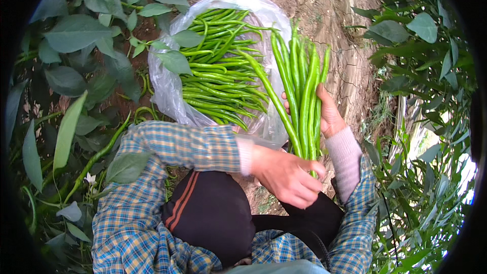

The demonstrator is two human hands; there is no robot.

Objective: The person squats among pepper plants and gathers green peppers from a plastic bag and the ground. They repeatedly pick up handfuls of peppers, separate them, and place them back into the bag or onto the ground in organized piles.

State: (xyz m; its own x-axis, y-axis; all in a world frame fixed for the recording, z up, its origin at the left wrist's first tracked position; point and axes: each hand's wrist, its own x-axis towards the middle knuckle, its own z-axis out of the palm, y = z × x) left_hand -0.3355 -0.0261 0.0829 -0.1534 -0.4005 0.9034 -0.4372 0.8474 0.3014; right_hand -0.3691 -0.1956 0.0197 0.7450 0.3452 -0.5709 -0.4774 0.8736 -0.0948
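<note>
My right hand (pixel 330 112) holds an upright bundle of long green chili peppers (pixel 304 80), thumb on one side and fingertips showing on the other. One pepper (pixel 268 89) slants out to the left of the bundle. My left hand (pixel 289 177) reaches across from the left at the bundle's lower ends, its fingers curled. A pepper's end shows beside its thumb and index finger, but whether they grip it is unclear. Beyond my left forearm, a clear plastic bag (pixel 279 13) lies open on the ground, with many green chili peppers (pixel 222 72) laid inside, mostly lengthwise.
Leafy pepper plants (pixel 80 34) crowd the left side, and some leaves overhang the bag. More plants (pixel 422 45) line the right. Cracked bare soil (pixel 331 11) runs between the rows. My dark-clothed knee (pixel 213 213) is below my left forearm.
</note>
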